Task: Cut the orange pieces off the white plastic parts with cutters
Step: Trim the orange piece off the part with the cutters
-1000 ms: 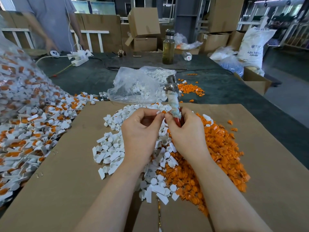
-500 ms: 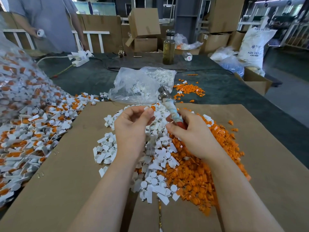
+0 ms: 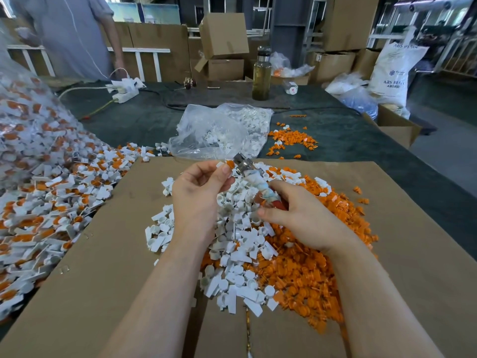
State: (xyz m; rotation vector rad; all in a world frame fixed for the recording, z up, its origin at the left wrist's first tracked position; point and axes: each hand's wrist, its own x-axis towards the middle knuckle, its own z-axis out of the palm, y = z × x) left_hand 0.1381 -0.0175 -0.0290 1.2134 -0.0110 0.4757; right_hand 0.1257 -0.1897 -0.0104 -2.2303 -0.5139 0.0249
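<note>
A: The scene is evenly lit by soft daylight; the brightest patches sit in the upper left and upper right of the frame, where windows glow pale.

B: Shadows stay faint, only a soft dark edge under the forearms on the cardboard sheet (image 3: pixel 77 280) in the lower half.

A: The clear plastic bag (image 3: pixel 219 130) at centre carries mild white glare.

B: Wide-angle distortion bows the upper corners, and the far left edge smears into blur. The centre is fairly sharp; the background is dimmer and softer.
</note>
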